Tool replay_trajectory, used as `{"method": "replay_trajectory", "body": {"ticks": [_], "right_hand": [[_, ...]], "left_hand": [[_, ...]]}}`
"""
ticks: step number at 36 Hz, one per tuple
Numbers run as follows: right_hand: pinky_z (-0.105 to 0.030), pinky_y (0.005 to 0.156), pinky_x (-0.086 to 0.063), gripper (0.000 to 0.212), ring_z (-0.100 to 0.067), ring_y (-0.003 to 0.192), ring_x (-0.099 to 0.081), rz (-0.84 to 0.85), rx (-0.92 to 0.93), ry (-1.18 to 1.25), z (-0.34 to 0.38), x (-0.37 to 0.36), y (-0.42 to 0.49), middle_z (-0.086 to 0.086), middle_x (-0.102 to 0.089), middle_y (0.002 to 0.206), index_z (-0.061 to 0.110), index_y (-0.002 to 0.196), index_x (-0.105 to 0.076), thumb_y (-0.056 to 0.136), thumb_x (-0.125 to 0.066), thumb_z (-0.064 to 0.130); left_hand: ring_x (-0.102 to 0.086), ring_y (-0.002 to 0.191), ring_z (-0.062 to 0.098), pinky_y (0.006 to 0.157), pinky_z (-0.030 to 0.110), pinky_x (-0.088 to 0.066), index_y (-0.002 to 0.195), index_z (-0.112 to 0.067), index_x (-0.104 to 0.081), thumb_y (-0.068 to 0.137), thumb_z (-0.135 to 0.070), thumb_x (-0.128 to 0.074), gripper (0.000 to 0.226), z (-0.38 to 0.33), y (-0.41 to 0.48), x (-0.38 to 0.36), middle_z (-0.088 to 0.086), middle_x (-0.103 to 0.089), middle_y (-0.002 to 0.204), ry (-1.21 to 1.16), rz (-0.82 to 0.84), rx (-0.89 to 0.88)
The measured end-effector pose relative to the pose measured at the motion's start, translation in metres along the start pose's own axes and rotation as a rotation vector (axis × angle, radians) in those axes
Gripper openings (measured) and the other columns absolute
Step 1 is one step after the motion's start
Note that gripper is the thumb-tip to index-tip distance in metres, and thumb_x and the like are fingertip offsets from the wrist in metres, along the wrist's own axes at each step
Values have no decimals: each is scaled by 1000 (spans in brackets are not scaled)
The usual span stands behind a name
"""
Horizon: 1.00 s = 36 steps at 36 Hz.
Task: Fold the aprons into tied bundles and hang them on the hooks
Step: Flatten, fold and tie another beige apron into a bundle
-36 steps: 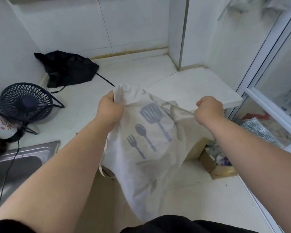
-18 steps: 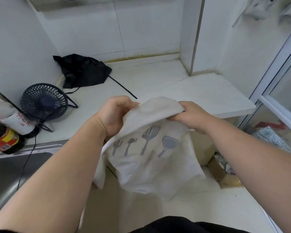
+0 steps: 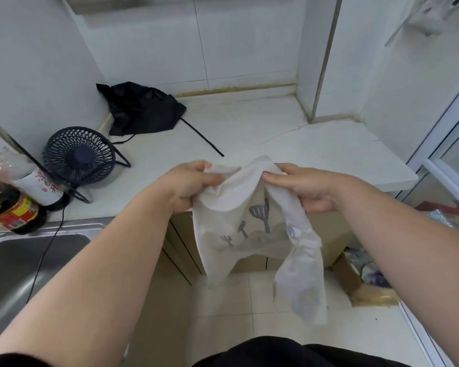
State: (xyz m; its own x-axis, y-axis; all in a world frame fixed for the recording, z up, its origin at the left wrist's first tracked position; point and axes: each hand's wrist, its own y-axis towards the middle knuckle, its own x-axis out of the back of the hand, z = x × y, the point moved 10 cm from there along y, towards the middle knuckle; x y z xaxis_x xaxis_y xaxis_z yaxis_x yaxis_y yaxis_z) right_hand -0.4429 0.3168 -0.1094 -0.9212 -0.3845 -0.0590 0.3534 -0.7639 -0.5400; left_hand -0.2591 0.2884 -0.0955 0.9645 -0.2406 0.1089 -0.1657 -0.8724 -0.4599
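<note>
— So where is the cream cloth apron with the grey utensil print (image 3: pixel 231 207)?

— Up in the air in front of the person, just past the front edge of the white stone counter (image 3: pixel 316 144) and over the tiled floor. It doesn't lie on the counter.

— And the hands?

— Both grip its bunched top edge. The left hand (image 3: pixel 188 185) has its fingers curled round a fistful of cloth. The right hand (image 3: pixel 306 189) pinches a fold between thumb and fingers. They sit near each other, with the cloth humped up between them.

— Which way does it run?

— Long axis up and down. It hangs from the hands in two tails toward the floor, and the tail under the right hand reaches lower. The printed spatula stands head up, handle down.

— Anything else about?

— A crumpled black fabric apron (image 3: pixel 141 109) lies at the back left of the counter against the wall, one strap trailing toward the front. Near it stands a small dark blue wire-caged desk fan (image 3: pixel 80 154). Left of that, a dark sauce bottle with a red and yellow label (image 3: pixel 11 210) stands just behind the steel sink (image 3: pixel 24 260).
</note>
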Motion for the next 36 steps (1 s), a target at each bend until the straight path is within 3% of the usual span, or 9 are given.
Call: {"method": "replay_trajectory", "body": {"ticks": [2,6,12,14,17,23,28,31,36], "right_hand": [[-52,98,-46,70,-31,108,-64,84,-105,16,-14,-2,0,-13,-65,120,14,132,-49,72,-74,41],[-39,86,-52,39,-24,87,-67,188,-187,-54,-26,-3,-6,-11,-71,96,8,104,-65,70,-67,26],[-32,82,-53,23,-24,96,-66,37,-107,-237,-8,29,-7,-12,-70,105,5,104,-64,82,-64,3],[-22,68,-51,14,-15,78,-64,-32,-131,-454,-5,41,-10,-5,-69,89,10,92,-66,80,-72,12],[-26,74,-50,30,-16,81,-60,-5,-185,-605,-5,43,-14,-4,-68,90,10,94,-69,71,-80,26],[-31,60,-43,33,-31,93,-61,-551,82,-1091,57,66,-15,-10,-56,85,4,81,-61,88,-64,36],[-21,84,-36,11,-25,112,-50,-893,533,-572,79,83,-36,-10,-50,114,18,76,-61,80,-71,20],[-6,87,-31,19,-16,120,-44,-914,696,-192,77,85,-44,-2,-37,119,25,73,-53,84,-67,20],[-49,77,-50,21,-10,59,-48,-828,755,189,80,76,-40,6,-47,71,24,74,-42,91,-53,28]], "left_hand": [[-63,71,19,65,30,-53,80,-16,-56,91,-5,-60,16,-15,2,7,5,-67,80,-93,-104,-126],[-59,76,21,72,33,-48,81,-16,-55,93,-9,-57,15,-33,0,16,4,-64,83,-130,-230,-287],[-58,78,21,74,34,-48,77,-18,-60,88,-7,-64,17,-47,0,24,2,-63,82,25,-272,-382],[-57,79,22,77,36,-48,75,-17,-60,85,-2,-65,19,-45,2,25,3,-63,81,68,-252,-348],[-55,75,24,70,34,-46,71,-16,-58,82,4,-61,23,-32,5,27,4,-60,76,109,-216,-270],[-64,62,14,52,23,-51,80,-13,-60,83,-10,-72,13,-19,0,3,-1,-67,70,151,-4,-155],[-53,63,15,58,27,-44,76,-15,-53,89,-16,-67,19,-52,-9,29,0,-58,72,163,-271,-413],[-56,75,20,68,33,-49,81,-16,-54,93,-16,-62,14,-63,-14,29,4,-59,82,66,-244,-471],[-55,76,16,71,35,-49,83,-20,-55,92,-20,-63,12,-80,-22,31,-2,-59,82,94,-335,-556]]}}
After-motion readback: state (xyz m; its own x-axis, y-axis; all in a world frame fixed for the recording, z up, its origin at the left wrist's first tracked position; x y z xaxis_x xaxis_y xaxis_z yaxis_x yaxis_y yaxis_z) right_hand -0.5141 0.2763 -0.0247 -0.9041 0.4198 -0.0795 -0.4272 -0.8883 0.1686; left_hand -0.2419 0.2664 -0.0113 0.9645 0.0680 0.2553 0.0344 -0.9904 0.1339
